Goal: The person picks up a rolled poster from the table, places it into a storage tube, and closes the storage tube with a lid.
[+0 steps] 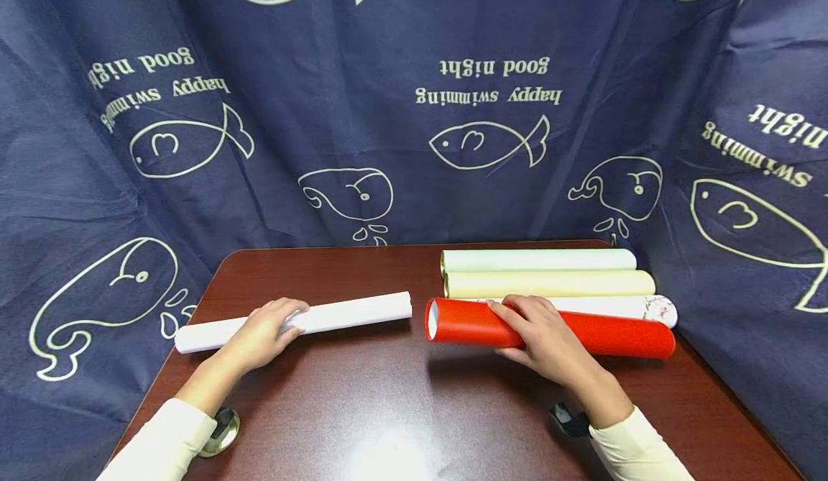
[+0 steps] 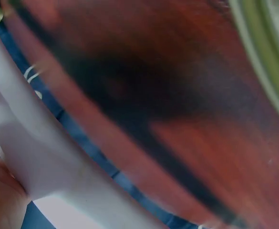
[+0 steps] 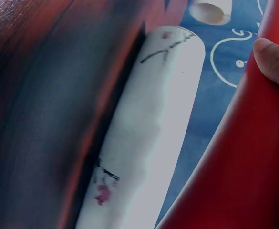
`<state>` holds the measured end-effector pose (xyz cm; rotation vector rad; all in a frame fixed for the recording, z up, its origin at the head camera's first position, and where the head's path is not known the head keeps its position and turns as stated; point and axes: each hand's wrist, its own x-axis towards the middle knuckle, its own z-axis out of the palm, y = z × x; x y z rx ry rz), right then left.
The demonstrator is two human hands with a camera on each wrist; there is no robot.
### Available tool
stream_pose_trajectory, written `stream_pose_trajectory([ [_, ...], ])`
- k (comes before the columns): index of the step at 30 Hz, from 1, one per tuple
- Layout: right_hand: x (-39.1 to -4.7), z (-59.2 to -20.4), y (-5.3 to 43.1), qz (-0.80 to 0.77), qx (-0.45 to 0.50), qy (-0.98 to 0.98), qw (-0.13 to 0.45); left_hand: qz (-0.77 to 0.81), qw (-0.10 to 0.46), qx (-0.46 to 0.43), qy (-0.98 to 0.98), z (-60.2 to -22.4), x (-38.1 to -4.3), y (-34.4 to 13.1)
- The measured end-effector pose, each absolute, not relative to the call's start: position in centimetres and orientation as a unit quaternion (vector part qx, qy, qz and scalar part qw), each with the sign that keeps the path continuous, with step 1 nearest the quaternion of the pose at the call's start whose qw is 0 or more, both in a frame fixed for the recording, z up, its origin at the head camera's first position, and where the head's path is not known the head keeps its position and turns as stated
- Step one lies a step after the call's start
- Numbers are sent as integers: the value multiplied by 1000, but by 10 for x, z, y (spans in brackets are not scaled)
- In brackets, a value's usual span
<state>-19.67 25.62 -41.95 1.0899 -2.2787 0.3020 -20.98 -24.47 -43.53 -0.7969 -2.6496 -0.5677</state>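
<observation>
My left hand (image 1: 264,333) grips a roll of white paper (image 1: 359,314) near its middle, on the left side of the table. The roll tilts slightly, its right end higher in the head view. In the left wrist view the white paper roll (image 2: 58,143) runs diagonally, with a loose paper edge beside the fingers. On the right, my right hand (image 1: 540,337) holds a red cardboard tube (image 1: 621,333) from above, thumb at the near side. The tube's open left end shows a white inside. Just behind it lies a white tube with a blossom print (image 3: 139,124), partly hidden by the red one.
Behind the printed tube lie a pale yellow tube (image 1: 550,284) and a pale green tube (image 1: 537,260), side by side. The dark red-brown table (image 1: 362,402) has rounded back corners. A blue curtain with whale and fish drawings (image 1: 401,107) surrounds it.
</observation>
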Motion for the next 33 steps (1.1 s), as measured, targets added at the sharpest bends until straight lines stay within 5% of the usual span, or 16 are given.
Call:
stream_pose_trajectory([
  [14,-206,-433,257,97,396,-872,271,-215,229,-319,-894,-398,-187,-245],
  [33,-210,-442,253,133,390,-870,271,-205,234,-349,-884,-386,-168,-238],
])
